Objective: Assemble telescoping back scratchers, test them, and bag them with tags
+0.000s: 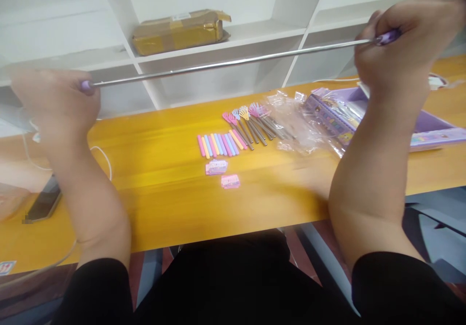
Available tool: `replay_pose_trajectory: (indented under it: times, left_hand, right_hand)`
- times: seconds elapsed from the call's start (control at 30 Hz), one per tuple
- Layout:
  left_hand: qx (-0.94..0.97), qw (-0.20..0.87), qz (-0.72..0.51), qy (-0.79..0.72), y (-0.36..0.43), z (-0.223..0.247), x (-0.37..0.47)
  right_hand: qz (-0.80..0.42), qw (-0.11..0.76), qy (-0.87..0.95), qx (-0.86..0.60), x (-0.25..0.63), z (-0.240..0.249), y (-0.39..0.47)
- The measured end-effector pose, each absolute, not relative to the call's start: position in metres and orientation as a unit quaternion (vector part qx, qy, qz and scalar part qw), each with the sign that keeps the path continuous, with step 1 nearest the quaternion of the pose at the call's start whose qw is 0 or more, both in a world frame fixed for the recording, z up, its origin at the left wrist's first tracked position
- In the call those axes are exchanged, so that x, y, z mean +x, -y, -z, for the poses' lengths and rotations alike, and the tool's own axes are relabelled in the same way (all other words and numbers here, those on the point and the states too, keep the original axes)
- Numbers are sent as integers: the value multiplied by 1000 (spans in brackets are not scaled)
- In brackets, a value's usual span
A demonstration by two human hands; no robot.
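A long, thin metal rod point(225, 63) stretches between my raised hands, above the table. My left hand point(60, 96) is closed round its purple left end. The purple right end sits in the closed fingers of my right hand point(389, 45), which is higher. Below on the table lie several metal sticks with hand-shaped heads point(251, 121) in pink, blue and yellow. In front of them is a row of pastel sleeves point(220, 145). Two small piles of pink cards, one farther back point(217, 166) and one nearer point(230, 181), lie closer to me.
Clear plastic bags point(298, 126) lie beside a purple box point(429, 123) behind my right forearm. A phone point(46, 198) and a white cable point(104, 155) are at the left. A taped carton point(178, 32) stands on the white shelf point(262, 29) behind the yellow table point(163, 203).
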State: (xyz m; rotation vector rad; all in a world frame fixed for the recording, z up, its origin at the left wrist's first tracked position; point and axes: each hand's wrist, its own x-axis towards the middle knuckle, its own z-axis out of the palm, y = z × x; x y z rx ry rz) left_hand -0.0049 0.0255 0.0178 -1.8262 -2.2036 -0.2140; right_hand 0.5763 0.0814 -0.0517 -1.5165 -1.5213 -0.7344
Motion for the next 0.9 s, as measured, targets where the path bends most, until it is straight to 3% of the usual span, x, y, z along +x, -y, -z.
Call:
replay_pose_trajectory:
  times: [0.07, 0.1, 0.3, 0.67, 0.9]
  left_hand:
    - [-626, 282, 123, 717, -17, -2, 24]
    - [-636, 287, 118, 706, -14, 5, 38]
    - [-638, 249, 131, 717, -12, 23, 98]
    - [-709, 154, 182, 664, -27, 65, 141]
    - [-761, 149, 108, 622, -33, 93, 165]
  right_hand:
    - [286, 405, 631, -597, 560, 49, -79]
    - [279, 401, 637, -596, 550, 49, -77]
    - [228, 340, 703, -582, 490, 56, -74]
    - [170, 328, 777, -510, 428, 85, -60]
    - [181, 273, 821, -468, 388, 120, -52]
